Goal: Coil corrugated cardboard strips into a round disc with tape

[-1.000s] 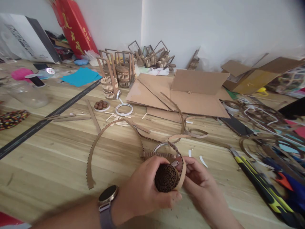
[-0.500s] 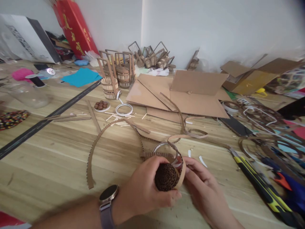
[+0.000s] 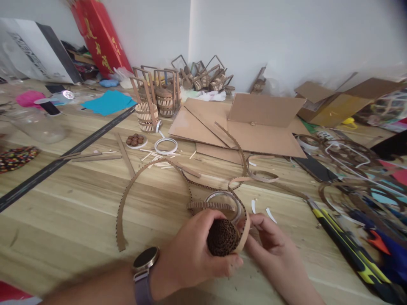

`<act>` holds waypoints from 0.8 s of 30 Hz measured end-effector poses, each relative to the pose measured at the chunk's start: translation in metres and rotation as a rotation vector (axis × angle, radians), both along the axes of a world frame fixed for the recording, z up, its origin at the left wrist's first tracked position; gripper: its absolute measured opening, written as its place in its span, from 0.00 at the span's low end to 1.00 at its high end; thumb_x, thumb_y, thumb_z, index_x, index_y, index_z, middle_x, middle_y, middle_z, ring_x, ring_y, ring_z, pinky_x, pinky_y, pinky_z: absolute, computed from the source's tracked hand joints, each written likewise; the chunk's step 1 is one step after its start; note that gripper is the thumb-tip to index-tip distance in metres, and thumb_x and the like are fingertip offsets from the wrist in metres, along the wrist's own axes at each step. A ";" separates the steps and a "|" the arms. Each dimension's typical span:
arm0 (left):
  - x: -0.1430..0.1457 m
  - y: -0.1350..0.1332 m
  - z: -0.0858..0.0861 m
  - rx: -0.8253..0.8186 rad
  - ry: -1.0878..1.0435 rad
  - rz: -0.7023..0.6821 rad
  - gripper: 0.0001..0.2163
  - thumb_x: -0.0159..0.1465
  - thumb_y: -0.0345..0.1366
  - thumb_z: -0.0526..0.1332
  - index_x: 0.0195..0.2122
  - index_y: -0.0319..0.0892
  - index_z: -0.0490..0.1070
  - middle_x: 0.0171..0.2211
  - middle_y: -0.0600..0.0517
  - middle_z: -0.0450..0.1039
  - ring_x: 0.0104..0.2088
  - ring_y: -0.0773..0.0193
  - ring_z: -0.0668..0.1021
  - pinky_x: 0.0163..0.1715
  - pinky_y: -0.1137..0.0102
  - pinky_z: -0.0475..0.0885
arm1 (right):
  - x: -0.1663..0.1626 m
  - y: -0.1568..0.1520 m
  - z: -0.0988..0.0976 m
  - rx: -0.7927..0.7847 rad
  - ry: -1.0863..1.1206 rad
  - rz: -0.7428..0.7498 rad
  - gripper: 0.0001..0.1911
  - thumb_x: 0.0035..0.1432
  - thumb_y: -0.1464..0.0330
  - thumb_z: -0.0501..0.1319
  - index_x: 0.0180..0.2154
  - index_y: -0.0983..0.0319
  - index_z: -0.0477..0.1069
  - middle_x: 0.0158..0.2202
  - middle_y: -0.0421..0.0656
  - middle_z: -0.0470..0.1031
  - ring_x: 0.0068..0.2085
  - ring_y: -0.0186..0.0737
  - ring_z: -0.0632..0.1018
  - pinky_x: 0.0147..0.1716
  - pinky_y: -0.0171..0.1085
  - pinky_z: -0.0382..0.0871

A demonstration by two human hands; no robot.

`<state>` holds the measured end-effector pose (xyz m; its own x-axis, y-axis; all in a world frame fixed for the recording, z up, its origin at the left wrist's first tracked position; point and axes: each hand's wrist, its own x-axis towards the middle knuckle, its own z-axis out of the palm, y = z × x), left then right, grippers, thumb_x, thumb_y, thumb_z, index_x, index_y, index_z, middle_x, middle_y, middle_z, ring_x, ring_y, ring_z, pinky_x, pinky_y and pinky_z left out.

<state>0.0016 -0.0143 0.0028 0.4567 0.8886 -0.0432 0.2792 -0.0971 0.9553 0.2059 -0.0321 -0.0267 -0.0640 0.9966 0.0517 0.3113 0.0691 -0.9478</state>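
Note:
My left hand (image 3: 193,250), with a watch on its wrist, is wrapped round a coil of corrugated cardboard (image 3: 222,237). The spiral of fluted edges on the coil faces up toward me. From its right side a cardboard strip (image 3: 244,233) leads off, curving away over the table. My right hand (image 3: 273,250) is closed at this strip, close beside the coil; its fingertips are partly hidden behind the strip. Just beyond the hands lies a roll of tape (image 3: 237,203), with a short corrugated strip (image 3: 210,205) in front of it.
A long curved strip (image 3: 122,203) lies at left. Small sticks (image 3: 162,163), a tape ring (image 3: 165,145) and a dish of brown balls (image 3: 136,140) lie beyond. Flat cardboard (image 3: 203,123) and little baskets (image 3: 148,116) stand behind; a utility knife (image 3: 346,245) is at right.
My right hand has shifted slightly right and down, its fingers a little farther from the coil. The strip's near loop has slackened beyond the tape roll. My left hand keeps its hold.

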 end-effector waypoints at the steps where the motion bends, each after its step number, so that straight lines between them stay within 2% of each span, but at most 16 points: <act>1: 0.000 0.000 0.000 0.002 0.002 -0.001 0.23 0.52 0.43 0.70 0.45 0.40 0.69 0.41 0.48 0.73 0.41 0.53 0.74 0.44 0.62 0.67 | 0.002 -0.001 0.000 0.036 -0.075 0.000 0.04 0.59 0.65 0.63 0.33 0.58 0.73 0.30 0.41 0.77 0.33 0.40 0.78 0.33 0.34 0.71; 6: 0.000 0.001 -0.002 0.028 0.007 0.005 0.23 0.52 0.44 0.70 0.47 0.40 0.69 0.42 0.48 0.74 0.42 0.52 0.75 0.45 0.62 0.67 | 0.005 -0.005 -0.005 0.147 -0.232 -0.020 0.03 0.58 0.67 0.63 0.32 0.57 0.71 0.30 0.41 0.76 0.33 0.40 0.78 0.33 0.35 0.72; 9: 0.000 0.002 -0.002 0.023 0.002 0.003 0.24 0.52 0.45 0.70 0.47 0.40 0.69 0.43 0.47 0.74 0.42 0.52 0.75 0.46 0.61 0.67 | 0.001 -0.005 -0.007 0.200 -0.199 -0.055 0.02 0.56 0.68 0.63 0.33 0.56 0.70 0.31 0.41 0.77 0.33 0.41 0.78 0.34 0.35 0.72; 14: 0.000 0.001 -0.001 0.007 -0.023 0.004 0.23 0.53 0.44 0.69 0.47 0.41 0.69 0.44 0.47 0.74 0.44 0.51 0.75 0.45 0.62 0.68 | -0.013 -0.004 0.000 0.278 -0.093 -0.045 0.11 0.53 0.74 0.63 0.38 0.55 0.70 0.32 0.38 0.79 0.33 0.37 0.80 0.34 0.31 0.73; 19: 0.000 0.000 0.001 -0.015 -0.025 0.010 0.23 0.52 0.44 0.70 0.47 0.41 0.69 0.43 0.48 0.74 0.43 0.52 0.75 0.45 0.62 0.68 | -0.017 -0.002 0.006 0.245 0.029 -0.044 0.12 0.55 0.75 0.62 0.39 0.55 0.69 0.33 0.39 0.79 0.34 0.35 0.80 0.34 0.29 0.74; 24: 0.000 0.000 0.003 -0.024 -0.027 0.006 0.23 0.52 0.44 0.69 0.46 0.41 0.69 0.42 0.47 0.74 0.42 0.52 0.75 0.43 0.63 0.68 | -0.016 -0.006 0.006 0.071 0.067 -0.058 0.07 0.55 0.70 0.65 0.38 0.57 0.72 0.35 0.42 0.80 0.37 0.40 0.80 0.39 0.35 0.74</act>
